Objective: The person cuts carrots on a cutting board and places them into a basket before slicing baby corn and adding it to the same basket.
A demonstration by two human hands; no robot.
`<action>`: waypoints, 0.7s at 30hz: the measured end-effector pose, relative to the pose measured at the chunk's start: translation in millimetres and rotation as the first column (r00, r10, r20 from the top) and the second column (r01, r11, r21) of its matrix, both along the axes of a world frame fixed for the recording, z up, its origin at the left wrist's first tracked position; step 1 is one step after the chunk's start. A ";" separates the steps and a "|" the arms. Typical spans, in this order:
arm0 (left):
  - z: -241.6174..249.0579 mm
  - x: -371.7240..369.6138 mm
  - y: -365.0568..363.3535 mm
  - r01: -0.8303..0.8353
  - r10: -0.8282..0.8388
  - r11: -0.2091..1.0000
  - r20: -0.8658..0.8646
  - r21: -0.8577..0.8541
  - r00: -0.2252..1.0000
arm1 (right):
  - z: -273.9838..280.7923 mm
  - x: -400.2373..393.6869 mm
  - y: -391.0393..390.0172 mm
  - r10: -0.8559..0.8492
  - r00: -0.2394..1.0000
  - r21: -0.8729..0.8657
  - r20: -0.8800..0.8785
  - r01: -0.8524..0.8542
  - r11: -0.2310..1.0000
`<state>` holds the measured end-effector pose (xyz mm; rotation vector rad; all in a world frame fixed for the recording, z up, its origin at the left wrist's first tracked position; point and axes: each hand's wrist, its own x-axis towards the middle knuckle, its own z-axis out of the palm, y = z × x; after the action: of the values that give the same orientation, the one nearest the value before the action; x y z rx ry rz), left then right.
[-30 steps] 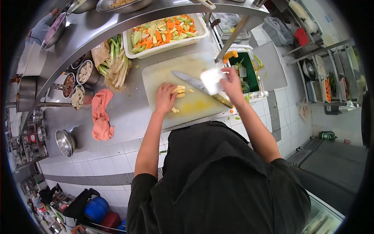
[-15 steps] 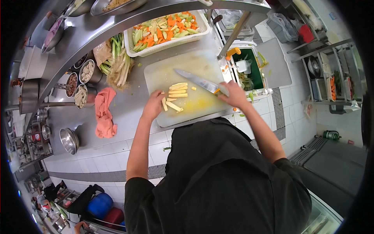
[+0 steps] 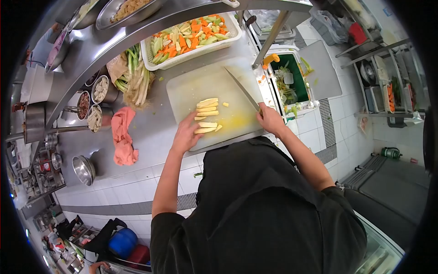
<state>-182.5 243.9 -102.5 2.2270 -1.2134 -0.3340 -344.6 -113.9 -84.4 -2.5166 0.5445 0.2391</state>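
Several pale yellow baby corn pieces [image 3: 207, 108] lie side by side near the middle of the white cutting board [image 3: 182, 86]. My left hand [image 3: 186, 133] is at their left end, fingers stretched and spread, touching the nearer pieces. A small loose bit [image 3: 225, 104] lies to the right of the row. My right hand [image 3: 270, 119] is wrapped round the handle of a kitchen knife [image 3: 243, 90] at the board's right edge. The blade points away from me and to the left, apart from the corn. My fingers hide most of the handle.
Beyond the board stands a white basket [image 3: 153, 64] of cut vegetables. Spring onions [image 3: 134, 82], an orange cloth [image 3: 123, 137] and metal bowls [image 3: 83, 170] are to the left. A green-lined scrap bin [image 3: 299, 84] and a metal post [image 3: 272, 39] are to the right. A shelf [image 3: 109, 43] overhangs the counter.
My left hand has moved right onto the baby corn, and the loose sticks now lie in line with the others. The knife has swung to point farther away from me.
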 end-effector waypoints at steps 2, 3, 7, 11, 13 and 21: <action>3.1 4.2 -24.8 0.022 -0.025 0.999 0.106 0.030 0.994 | 2.6 -5.0 2.8 0.014 0.999 0.051 0.051 -0.016 0.999; 0.7 5.7 -34.0 0.039 -0.053 0.997 0.208 0.070 0.977 | 3.9 -5.4 4.9 0.019 0.999 0.051 0.049 -0.021 0.998; -37.4 14.4 -81.4 -0.002 -0.031 0.993 0.278 0.119 0.960 | 3.5 -7.6 10.7 -0.021 1.000 0.094 0.019 0.019 0.995; -50.7 -3.7 -130.1 -0.240 0.239 0.971 0.164 -0.015 0.957 | 2.5 -4.4 18.4 0.047 0.999 0.075 0.024 -0.048 0.996; -47.7 -10.8 -134.3 -0.306 0.310 0.951 0.093 -0.052 0.946 | 0.6 -3.0 25.9 0.072 0.997 0.051 0.013 -0.072 0.996; -28.1 -2.3 -87.4 -0.261 0.253 0.959 -0.078 -0.109 0.964 | 6.5 0.5 45.7 0.191 0.981 -0.084 0.023 -0.189 0.978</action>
<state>-184.8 156.5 -130.6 2.2193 -0.8729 -0.2212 -344.1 -68.2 -77.9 -2.6493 0.3062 0.2533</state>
